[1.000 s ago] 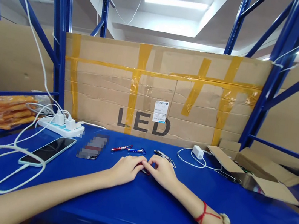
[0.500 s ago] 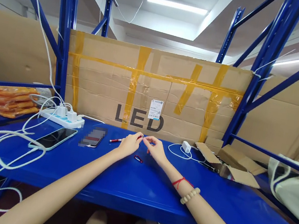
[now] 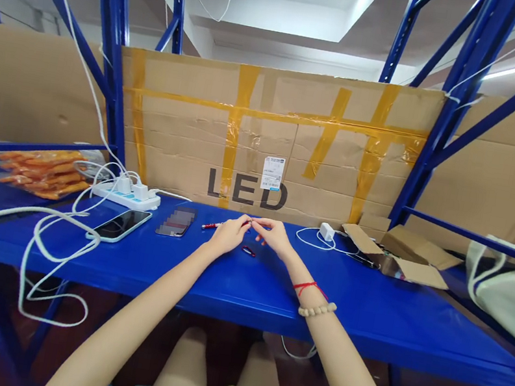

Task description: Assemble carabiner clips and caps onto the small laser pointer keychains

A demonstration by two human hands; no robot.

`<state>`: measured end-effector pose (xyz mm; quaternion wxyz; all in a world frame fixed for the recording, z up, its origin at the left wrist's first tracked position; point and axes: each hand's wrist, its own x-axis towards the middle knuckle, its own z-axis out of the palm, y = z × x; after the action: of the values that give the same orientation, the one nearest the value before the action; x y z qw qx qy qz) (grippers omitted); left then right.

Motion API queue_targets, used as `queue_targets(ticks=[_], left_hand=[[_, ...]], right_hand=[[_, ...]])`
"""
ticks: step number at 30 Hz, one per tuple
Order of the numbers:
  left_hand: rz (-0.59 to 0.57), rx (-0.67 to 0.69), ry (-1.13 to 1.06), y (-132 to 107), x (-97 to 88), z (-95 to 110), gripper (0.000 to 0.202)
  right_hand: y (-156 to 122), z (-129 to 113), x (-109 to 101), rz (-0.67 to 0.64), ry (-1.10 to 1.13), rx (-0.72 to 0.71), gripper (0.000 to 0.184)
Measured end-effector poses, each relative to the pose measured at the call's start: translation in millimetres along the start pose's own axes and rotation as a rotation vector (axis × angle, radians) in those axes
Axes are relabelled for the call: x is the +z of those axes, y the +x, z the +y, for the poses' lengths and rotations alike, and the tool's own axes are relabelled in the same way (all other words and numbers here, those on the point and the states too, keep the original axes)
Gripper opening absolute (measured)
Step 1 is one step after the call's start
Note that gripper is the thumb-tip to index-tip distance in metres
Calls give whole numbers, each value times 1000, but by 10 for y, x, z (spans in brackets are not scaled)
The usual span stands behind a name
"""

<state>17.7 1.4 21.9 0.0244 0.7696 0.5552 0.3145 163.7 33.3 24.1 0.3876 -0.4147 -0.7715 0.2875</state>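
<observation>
Midway along the blue table (image 3: 366,310), the left hand (image 3: 229,236) and right hand (image 3: 276,237) meet fingertip to fingertip. Both are pinched shut on a small red item (image 3: 248,222) held just above the surface; its exact form is too small to tell. A red clip (image 3: 248,251) lies loose on the table just beneath the hands, and a red pen (image 3: 211,225) lies just left of them. Judgement: such fine work is best kept low over the table, wrists steadied on it, so that a slipped piece lands within reach. Containers: an open cardboard box (image 3: 415,271) at right shows dark contents, not identifiable. A clear bag (image 3: 39,168) on the left shelf holds orange pieces. A white cloth bag (image 3: 510,301) conceals its contents.
</observation>
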Motion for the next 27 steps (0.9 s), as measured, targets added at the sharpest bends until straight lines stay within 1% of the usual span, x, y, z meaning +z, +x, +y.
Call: queue_targets(ticks=[4, 8, 11, 14, 17, 21, 27], left_hand=[[-71, 10, 80, -36, 38, 5, 29], [-128, -19, 131, -30, 60, -53, 29], [-125, -66, 159, -8, 58, -122, 30], [-117, -119, 188, 9, 52, -187, 31], [-135, -134, 206, 13, 45, -221, 30], [-159, -103, 218, 3, 29, -217, 29], [-172, -92, 223, -8, 19, -201, 29]], right_hand=[[-48, 72, -40, -40, -149, -6, 25], [-83, 103, 0, -73, -315, -16, 29], [-88, 132, 26, -97, -401, -1, 30], [-74, 176, 19, -102, -469, 46, 28], [-57, 213, 4, -116, -517, 88, 24], [-46, 225, -1, -145, -540, 119, 25], [-46, 212, -6, -165, -548, 132, 25]])
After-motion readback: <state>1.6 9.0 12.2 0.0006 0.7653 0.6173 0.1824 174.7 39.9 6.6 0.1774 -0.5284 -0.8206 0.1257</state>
